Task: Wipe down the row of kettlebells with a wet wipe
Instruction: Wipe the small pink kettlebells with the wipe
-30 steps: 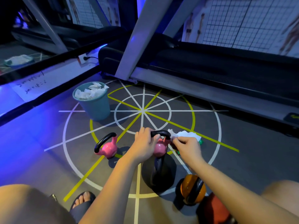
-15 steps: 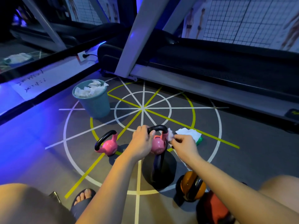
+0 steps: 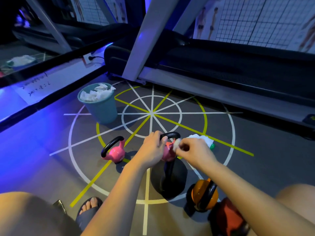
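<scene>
As my left hand (image 3: 153,150) grips the handle (image 3: 172,134) of the pink kettlebell (image 3: 168,155), my right hand (image 3: 196,154) pinches the wet wipe (image 3: 177,144) against it; next, wipe downward.

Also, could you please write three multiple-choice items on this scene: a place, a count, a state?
1. Where is the bin? A) on the treadmill B) on the floor beyond the pink kettlebells C) between the feet
2. How many kettlebells are pink? A) one B) two C) four
3. The left hand is: A) gripping a kettlebell handle B) flat on the floor C) lifting the bin
1 B, it stands on the floor markings; 2 B, one free, one held; 3 A, it wraps the black handle.
</scene>
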### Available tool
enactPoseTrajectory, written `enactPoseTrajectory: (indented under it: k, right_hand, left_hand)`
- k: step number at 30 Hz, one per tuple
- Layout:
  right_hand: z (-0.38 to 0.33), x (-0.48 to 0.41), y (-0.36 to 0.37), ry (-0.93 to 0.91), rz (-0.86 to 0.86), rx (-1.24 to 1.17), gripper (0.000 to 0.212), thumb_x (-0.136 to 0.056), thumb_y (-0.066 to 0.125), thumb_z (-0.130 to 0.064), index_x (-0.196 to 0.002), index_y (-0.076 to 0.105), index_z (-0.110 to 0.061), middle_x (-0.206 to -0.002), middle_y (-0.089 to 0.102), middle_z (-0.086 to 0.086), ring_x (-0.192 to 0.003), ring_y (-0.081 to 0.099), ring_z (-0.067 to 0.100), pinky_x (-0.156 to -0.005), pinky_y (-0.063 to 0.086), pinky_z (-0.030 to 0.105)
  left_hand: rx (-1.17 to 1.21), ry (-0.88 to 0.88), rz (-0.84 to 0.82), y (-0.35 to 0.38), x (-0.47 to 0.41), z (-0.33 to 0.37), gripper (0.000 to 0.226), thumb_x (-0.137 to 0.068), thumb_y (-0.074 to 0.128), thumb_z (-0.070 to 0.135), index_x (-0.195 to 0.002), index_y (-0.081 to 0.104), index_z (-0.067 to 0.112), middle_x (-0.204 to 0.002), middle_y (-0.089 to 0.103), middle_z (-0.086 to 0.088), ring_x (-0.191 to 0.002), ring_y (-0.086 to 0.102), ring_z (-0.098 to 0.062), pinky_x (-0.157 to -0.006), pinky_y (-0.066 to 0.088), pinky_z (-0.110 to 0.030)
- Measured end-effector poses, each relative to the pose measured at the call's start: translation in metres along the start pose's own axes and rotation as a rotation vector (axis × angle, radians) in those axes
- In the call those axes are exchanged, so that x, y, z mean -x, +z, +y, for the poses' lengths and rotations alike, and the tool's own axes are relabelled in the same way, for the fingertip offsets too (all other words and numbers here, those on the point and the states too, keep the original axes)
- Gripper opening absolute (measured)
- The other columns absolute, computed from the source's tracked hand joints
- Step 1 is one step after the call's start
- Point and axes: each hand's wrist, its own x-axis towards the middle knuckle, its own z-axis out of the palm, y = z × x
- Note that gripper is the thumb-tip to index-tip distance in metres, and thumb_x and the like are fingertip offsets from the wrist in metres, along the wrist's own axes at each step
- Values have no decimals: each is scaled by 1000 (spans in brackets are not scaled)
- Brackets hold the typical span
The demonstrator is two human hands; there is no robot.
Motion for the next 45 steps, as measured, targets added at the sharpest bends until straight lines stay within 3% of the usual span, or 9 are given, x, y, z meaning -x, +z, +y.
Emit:
enactPoseTrajectory:
  k: [3, 9, 14, 18, 23, 28, 32, 36, 45]
  right_hand:
    - [-7, 8, 9, -110, -11, 51, 10, -85, 70, -35, -92, 66, -30, -85, 68, -7, -82, 62, 14, -71, 54, 34]
    - [1, 1, 21, 152, 238, -228, 32, -86, 73, -29, -93, 42, -24, -80, 59, -6, -73, 59, 16, -58, 43, 28]
    - [2, -14, 26, 203, 198, -342, 54, -87, 72, -34, -132, 44, -24, -118, 53, -4, -99, 62, 15, -78, 52, 31]
    - [-2, -20, 28, 169, 38, -240, 34, -97, 55, -34, -130, 54, -24, -111, 66, 1, -102, 62, 20, -76, 43, 27]
    - [-6, -12, 27, 216, 243, -292, 36, -85, 73, -36, -103, 44, -23, -96, 59, -6, -86, 61, 16, -66, 47, 30]
    - [-6, 4, 30, -232, 348, 334, 25, -89, 65, -17, -108, 49, -18, -104, 58, 3, -90, 64, 28, -56, 38, 34]
    - [12, 4, 39, -543, 352, 525, 54, -71, 82, -9, -119, 57, -12, -114, 62, 7, -83, 59, 27, -51, 47, 34]
    - [22, 2, 40, -510, 324, 633, 68, -63, 85, -4, -127, 64, -12, -119, 66, 8, -75, 59, 28, -47, 46, 35]
    - [24, -8, 45, -579, 275, 543, 43, -67, 87, -7, -107, 72, -4, -95, 69, 8, -82, 63, 30, -55, 55, 36]
  left_hand:
    - [-25, 29, 4, 4, -3, 5, 31, -108, 38, 36, -128, 51, 16, -112, 46, 2, -116, 43, -20, -98, 37, -36]
    - [-57, 46, 9, 7, -8, 10, 29, -109, 38, 36, -127, 51, 18, -112, 43, 6, -120, 41, -20, -104, 37, -43]
    - [-35, 62, 31, 8, -10, 4, 28, -109, 39, 36, -126, 52, 20, -112, 46, 5, -115, 41, -18, -94, 34, -32]
    - [-1, 69, 69, 5, -7, -3, 28, -108, 40, 39, -123, 54, 20, -111, 51, 5, -110, 46, -15, -94, 40, -33]
    - [77, 56, 54, -1, 1, -6, 25, -105, 47, 44, -117, 59, 25, -95, 66, 10, -92, 61, -5, -82, 51, -30]
    - [95, 76, 49, 3, 4, 0, 21, -104, 50, 44, -116, 59, 30, -94, 67, 13, -90, 61, 2, -73, 45, -15]
    - [103, 83, 43, 2, -2, 2, 23, -106, 46, 41, -118, 58, 26, -99, 66, 9, -95, 61, -8, -84, 52, -32]
    - [141, 53, 55, 1, -7, -5, 24, -107, 45, 38, -123, 59, 26, -105, 59, 8, -100, 58, -10, -90, 51, -36]
    - [115, 55, 25, 5, -7, -5, 30, -107, 42, 40, -131, 55, 26, -114, 51, 3, -104, 52, -9, -88, 36, -25]
